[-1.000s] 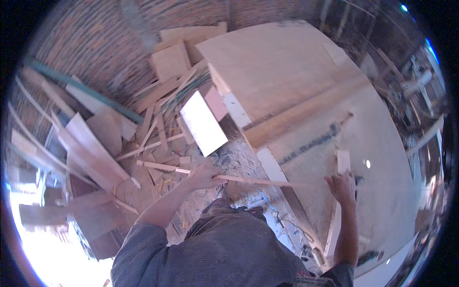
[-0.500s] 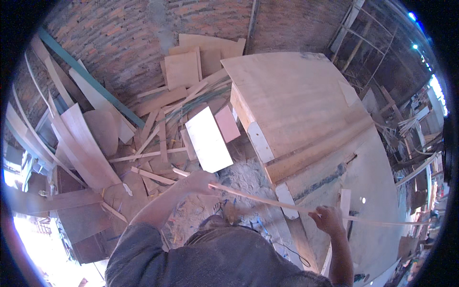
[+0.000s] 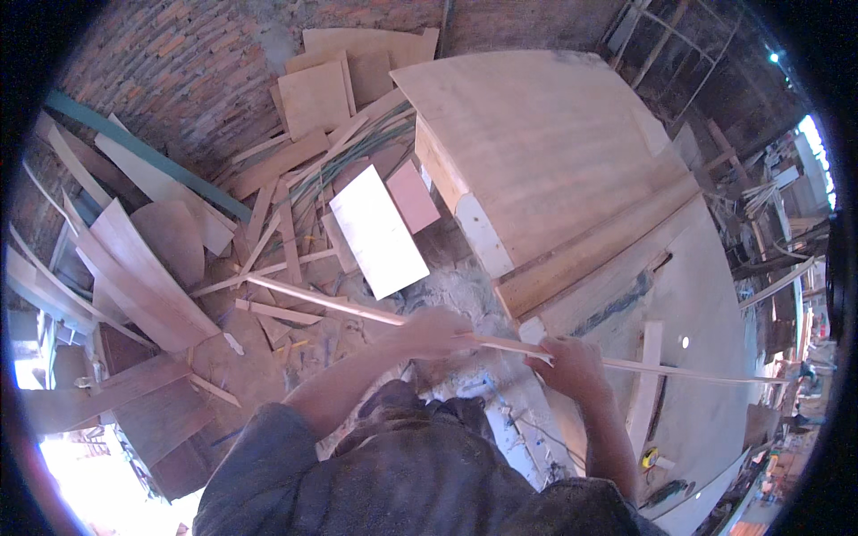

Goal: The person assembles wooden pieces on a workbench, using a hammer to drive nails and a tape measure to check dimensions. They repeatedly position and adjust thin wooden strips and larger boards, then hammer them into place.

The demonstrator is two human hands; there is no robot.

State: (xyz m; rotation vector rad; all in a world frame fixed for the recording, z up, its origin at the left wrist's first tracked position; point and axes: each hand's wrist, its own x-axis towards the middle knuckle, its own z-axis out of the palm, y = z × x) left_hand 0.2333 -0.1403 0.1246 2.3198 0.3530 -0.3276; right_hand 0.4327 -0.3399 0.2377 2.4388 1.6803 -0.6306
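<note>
A long, thin wooden strip [image 3: 326,300] runs across in front of me, from the offcuts on the left to above the workbench on the right. My left hand [image 3: 436,333] is closed around it near the middle. My right hand [image 3: 572,368] grips it farther right, close to the bench edge. A pale, pointed sliver shows beside the right fingers; I cannot tell whether it is a split in the strip or a second piece. Under the strip's right part lies a short wooden batten [image 3: 645,384] on the workbench [image 3: 706,330].
A large plywood panel [image 3: 554,152] covers the bench's far part. A white board [image 3: 380,232] and a pink board [image 3: 413,196] lie beyond my left hand. Offcuts and curved panels [image 3: 147,277] crowd the left by a brick wall [image 3: 170,98]. A yellow tape measure [image 3: 650,458] rests on the bench.
The strip has shifted, and more of it now reaches out to the left. My hands are closer together: the left has moved right, the right slightly left. The view has tilted.
</note>
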